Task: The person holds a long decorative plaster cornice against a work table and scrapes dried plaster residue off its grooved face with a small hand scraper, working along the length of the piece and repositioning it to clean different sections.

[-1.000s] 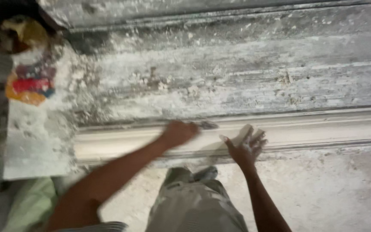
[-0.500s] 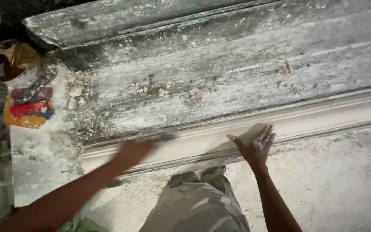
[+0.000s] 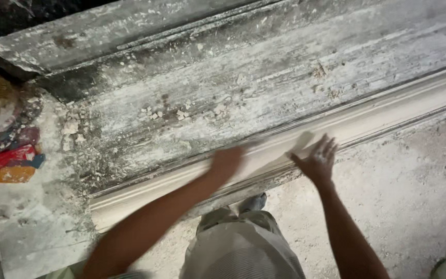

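The left hand (image 3: 226,163) lies on the pale plaster moulding (image 3: 378,116), a long profiled strip running along the near edge of the plaster-crusted tabletop (image 3: 264,77). The hand is motion-blurred; whether its fingers are flat, curled or gripping a small tool cannot be told. The right hand (image 3: 317,161) rests on the same strip, just to the right of the left hand, with its fingers (image 3: 329,145) spread and released, holding nothing. The fingertips touch the moulding's near face; the flat contact appears suited to steadying or feeling the profile rather than gripping it.

Beyond the fingers, dried plaster crumbs (image 3: 181,113) are scattered over the grey working surface. Further beyond, a second long grey form (image 3: 104,44) lies parallel to the moulding. Well to the left of the left hand, coloured wrappers (image 3: 9,157) sit on a plaster-coated ledge. Below both wrists, the person's trouser leg (image 3: 238,248) and the dusty floor (image 3: 414,196) are visible.
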The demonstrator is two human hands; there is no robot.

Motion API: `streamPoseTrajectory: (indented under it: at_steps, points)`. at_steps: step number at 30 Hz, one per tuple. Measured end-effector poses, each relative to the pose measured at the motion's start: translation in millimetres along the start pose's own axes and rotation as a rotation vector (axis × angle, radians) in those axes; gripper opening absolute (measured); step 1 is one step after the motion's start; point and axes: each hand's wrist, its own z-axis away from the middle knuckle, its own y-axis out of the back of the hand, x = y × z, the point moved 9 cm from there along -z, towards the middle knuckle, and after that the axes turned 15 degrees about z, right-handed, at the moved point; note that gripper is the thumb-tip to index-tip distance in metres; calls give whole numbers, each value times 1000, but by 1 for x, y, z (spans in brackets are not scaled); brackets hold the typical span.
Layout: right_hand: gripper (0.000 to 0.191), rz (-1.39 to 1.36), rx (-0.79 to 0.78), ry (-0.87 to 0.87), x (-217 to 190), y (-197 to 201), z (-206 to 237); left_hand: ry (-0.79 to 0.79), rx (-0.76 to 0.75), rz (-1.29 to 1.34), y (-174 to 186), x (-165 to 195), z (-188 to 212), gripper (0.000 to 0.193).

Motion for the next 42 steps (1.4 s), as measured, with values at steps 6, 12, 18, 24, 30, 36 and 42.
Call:
streamPoseTrajectory:
  at_steps: [6,12,18,24,30,36,42]
  points:
    - [150,-56,-170,-21,23,-30,-16,193,-41,-40,83,-200,196,43]
    - [152,-71,-259,-113,23,-30,-12,-98,363,82,32,-56,69,34]
    - [151,-96,-408,-265,25,-6,-5,-63,157,262,-9,104,-78,42]
    - [149,-159,-381,-259,25,-10,3,-115,65,58,20,24,-15,19]
    - [149,-164,-294,-175,29,-40,-5,400,-196,38,64,-132,109,49]
    - [141,-144,-157,-67,17,-54,0,214,116,123,-29,15,-48,27]
    - [84,-100,-362,172,98,-71,-28,205,110,342,-104,237,-226,29]
